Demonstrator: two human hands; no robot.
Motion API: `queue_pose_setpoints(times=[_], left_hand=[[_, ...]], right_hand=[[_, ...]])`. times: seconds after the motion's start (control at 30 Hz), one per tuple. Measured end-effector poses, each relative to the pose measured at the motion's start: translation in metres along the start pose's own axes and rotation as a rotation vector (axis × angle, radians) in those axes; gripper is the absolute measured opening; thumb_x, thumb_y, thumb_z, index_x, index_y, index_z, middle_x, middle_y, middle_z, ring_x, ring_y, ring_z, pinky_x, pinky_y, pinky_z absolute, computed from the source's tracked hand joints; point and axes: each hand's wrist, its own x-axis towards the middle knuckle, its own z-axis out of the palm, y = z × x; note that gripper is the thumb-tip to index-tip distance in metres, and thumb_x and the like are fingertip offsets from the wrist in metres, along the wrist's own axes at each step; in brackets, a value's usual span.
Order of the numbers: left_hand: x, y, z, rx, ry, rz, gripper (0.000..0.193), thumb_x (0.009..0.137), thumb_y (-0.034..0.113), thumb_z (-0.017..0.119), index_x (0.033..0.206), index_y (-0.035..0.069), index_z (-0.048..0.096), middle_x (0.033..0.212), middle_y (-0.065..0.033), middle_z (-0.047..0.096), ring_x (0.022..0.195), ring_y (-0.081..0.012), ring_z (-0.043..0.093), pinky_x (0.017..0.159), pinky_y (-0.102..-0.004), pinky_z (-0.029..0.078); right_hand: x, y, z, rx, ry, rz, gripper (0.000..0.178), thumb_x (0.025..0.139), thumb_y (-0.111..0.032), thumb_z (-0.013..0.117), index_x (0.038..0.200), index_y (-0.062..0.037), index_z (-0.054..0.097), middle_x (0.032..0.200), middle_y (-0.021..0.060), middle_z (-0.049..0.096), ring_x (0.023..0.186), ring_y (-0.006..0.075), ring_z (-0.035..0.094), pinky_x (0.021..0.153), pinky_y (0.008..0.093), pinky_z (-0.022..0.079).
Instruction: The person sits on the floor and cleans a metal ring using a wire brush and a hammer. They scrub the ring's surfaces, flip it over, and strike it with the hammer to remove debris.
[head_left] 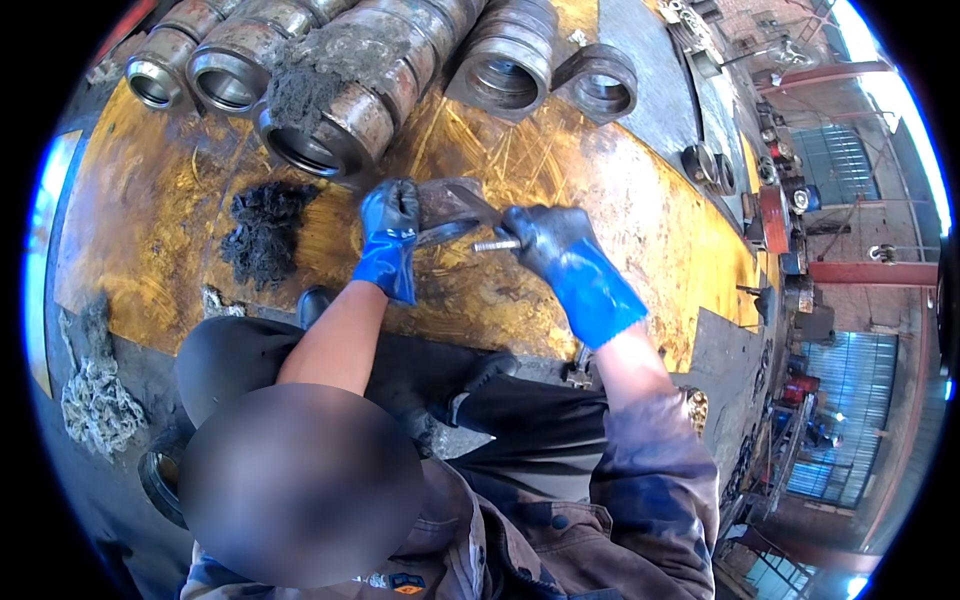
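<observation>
My left hand [390, 215], in a blue glove with a dark grimy palm, is closed at the left edge of a short, dirty metal cylinder [450, 197] lying on the yellow sheet. My right hand [553, 242], gloved alike, is wrapped round a tool with a ribbed metal rod end [495, 245] poking out on its left. A dark pointed blade [478, 206] reaches from beside that fist over the cylinder's right side. Whether the blade and rod are one piece is hidden by the glove.
Large hollow metal cylinders [325, 140] lie in a row along the far side, one caked with dark grime. A heap of black rags [262, 232] sits to the left, grey rags [100, 405] farther left. A ring-shaped part [597, 84] lies at the far right of the row.
</observation>
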Motion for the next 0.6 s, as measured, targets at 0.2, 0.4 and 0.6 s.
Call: queue_pose_setpoints(times=[0.2,0.4,0.6], left_hand=[[-0.012,-0.005,-0.004,0.02,0.098,0.02,0.022,0.095,0.022,0.064,0.098,0.003,0.075,0.098,-0.0201,0.074,0.091,-0.04,0.071,0.086,-0.0458,0.056],[-0.004,-0.002,-0.006,-0.083,0.088,0.018,0.022,0.094,0.022,0.062,0.092,0.003,0.073,0.094,-0.0212,0.072,0.088,-0.0431,0.068,0.082,-0.0491,0.055],[-0.013,0.001,-0.01,-0.036,0.081,-0.067,0.027,0.096,0.026,0.059,0.092,0.003,0.073,0.094,-0.0232,0.071,0.088,-0.0435,0.068,0.082,-0.0511,0.054]], right_hand=[[-0.046,-0.017,-0.043,-0.075,0.098,0.034,0.016,0.098,-0.027,0.057,0.098,-0.0162,0.068,0.082,0.0077,0.073,0.073,0.0303,0.073,0.062,0.0444,0.058],[0.0,-0.023,0.001,-0.056,0.007,0.072,0.012,0.093,-0.024,0.062,0.102,-0.0178,0.069,0.09,0.0096,0.074,0.085,0.0319,0.073,0.074,0.0442,0.058],[-0.051,-0.04,-0.05,-0.08,-0.014,0.04,0.007,0.093,-0.024,0.065,0.097,-0.0189,0.066,0.08,0.007,0.072,0.076,0.0292,0.073,0.068,0.0447,0.057]])
